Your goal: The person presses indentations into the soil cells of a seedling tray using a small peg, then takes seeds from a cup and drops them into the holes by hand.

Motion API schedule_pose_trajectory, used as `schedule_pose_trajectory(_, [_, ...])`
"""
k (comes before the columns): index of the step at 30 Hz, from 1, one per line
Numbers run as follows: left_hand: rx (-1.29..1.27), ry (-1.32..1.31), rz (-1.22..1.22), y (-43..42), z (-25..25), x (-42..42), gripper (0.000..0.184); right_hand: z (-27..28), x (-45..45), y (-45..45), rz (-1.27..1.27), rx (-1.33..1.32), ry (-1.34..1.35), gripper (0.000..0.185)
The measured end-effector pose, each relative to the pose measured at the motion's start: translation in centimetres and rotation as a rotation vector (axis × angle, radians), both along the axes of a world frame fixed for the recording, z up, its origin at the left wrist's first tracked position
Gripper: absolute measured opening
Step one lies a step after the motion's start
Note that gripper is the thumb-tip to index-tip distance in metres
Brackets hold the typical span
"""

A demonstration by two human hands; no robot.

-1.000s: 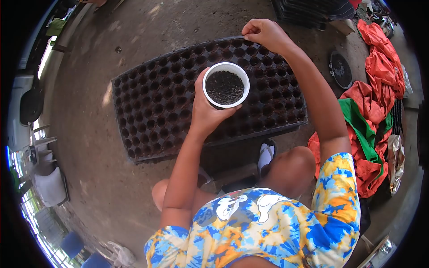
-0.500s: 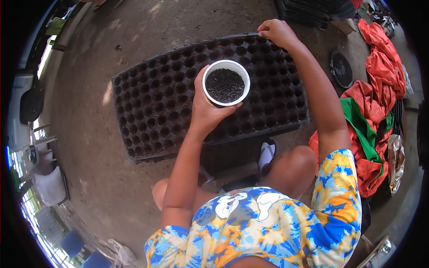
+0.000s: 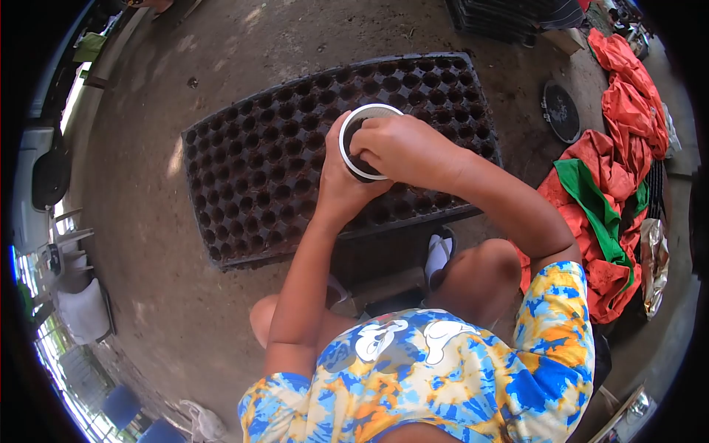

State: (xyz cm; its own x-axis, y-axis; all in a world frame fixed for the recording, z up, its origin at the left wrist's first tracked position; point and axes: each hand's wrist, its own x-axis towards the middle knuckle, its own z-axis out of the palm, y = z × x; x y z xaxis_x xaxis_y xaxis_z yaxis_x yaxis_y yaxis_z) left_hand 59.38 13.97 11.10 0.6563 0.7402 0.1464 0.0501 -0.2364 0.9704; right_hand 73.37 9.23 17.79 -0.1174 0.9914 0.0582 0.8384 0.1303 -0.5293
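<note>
My left hand [image 3: 341,183] is wrapped round a white plastic cup [image 3: 373,111], holding it over the seedling tray. Small dark grains [image 3: 359,165], perhaps seeds, lie inside the cup, partly covered by my other hand. The fingers of my right hand [image 3: 402,148] are bent together and dip into the cup; whatever is between the fingertips is hidden. Below both hands, the black seedling tray [image 3: 251,240] spreads out with many round cells that look filled with dark soil.
Red cloth [image 3: 628,103] with a green piece [image 3: 591,196] lies in a heap at the right. A round black lid or dish [image 3: 561,112] sits on the ground near it. Stacked black trays [image 3: 491,22] stand at the top right. A white chair [image 3: 83,310] is at the left.
My right hand has come from the tray's far right edge back to the cup, and its fingers are now inside. My left hand keeps the cup in nearly the same place.
</note>
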Motion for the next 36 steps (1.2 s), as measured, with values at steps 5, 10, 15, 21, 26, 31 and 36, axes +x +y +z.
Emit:
schedule_pose_trajectory(5, [-0.052,-0.123,-0.017,0.2,-0.7,0.2,0.101,2.4,4.2,1.6,-0.130,-0.068,0.343,0.016])
schedule_pose_trajectory(10, [-0.052,-0.106,-0.024,0.3,-0.1,-0.2,0.101,-1.8,14.0,4.3,-0.479,0.005,0.045,0.021])
schedule_pose_trajectory(15, [-0.058,-0.129,-0.030,0.4,-0.3,-0.1,0.101,-4.6,17.0,4.5,-0.517,-0.124,-0.059,0.022])
schedule_pose_trajectory(21, [-0.007,-0.139,-0.014,0.5,-0.8,-0.1,0.100,-4.9,17.2,4.4,-0.511,-0.111,-0.056,0.023])
schedule_pose_trajectory(26, [-0.002,-0.125,-0.015,0.4,-0.4,-0.1,0.101,-5.0,17.0,4.5,-0.539,-0.099,-0.028,0.019])
schedule_pose_trajectory(31, [-0.002,-0.130,-0.018,0.4,-0.5,0.0,0.101,-5.1,17.1,4.5,-0.555,-0.082,-0.003,0.017])
schedule_pose_trajectory(36, [-0.019,-0.135,-0.013,0.4,-0.4,-0.1,0.101,-4.2,16.2,3.5,-0.558,-0.175,0.070,0.016])
